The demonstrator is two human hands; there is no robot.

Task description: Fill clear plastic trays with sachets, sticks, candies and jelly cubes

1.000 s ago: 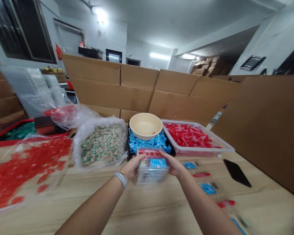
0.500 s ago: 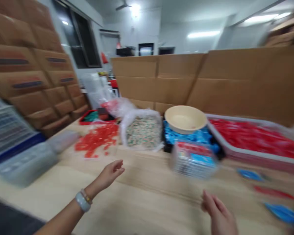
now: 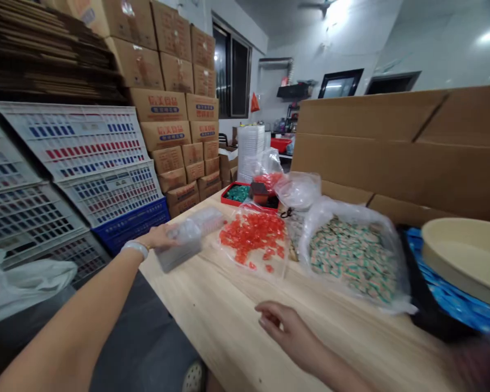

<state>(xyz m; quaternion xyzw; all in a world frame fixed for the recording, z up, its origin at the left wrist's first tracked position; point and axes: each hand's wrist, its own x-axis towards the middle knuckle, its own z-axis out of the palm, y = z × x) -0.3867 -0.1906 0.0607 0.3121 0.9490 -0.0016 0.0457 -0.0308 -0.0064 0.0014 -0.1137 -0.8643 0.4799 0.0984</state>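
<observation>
My left hand [image 3: 159,238] reaches out to a stack of clear plastic boxes [image 3: 179,253] at the left edge of the table. Its fingers extend over the near top end of the stack and look slightly blurred; their tips are hard to make out. Above the front of the wooden table, my right hand [image 3: 283,326] is loosely curled, thumb and fingers apart, with nothing in it. Beyond the right hand, small red wrapped pieces [image 3: 253,234] lie spread on a clear plastic sheet. To their right stands an open clear bag of small green-and-beige packets [image 3: 351,256].
A cream basin [image 3: 465,261] sits on blue packets [image 3: 445,294] at right. A red tray [image 3: 228,201] with green pieces is at the back. Cardboard panels [image 3: 392,158] border the far side. White crates [image 3: 106,141] and stacked cartons [image 3: 167,109] stand left of the table.
The view has swung left. My left hand has moved from above the middle of the table to the clear boxes at the left edge. My right hand has come leftward, still empty.
</observation>
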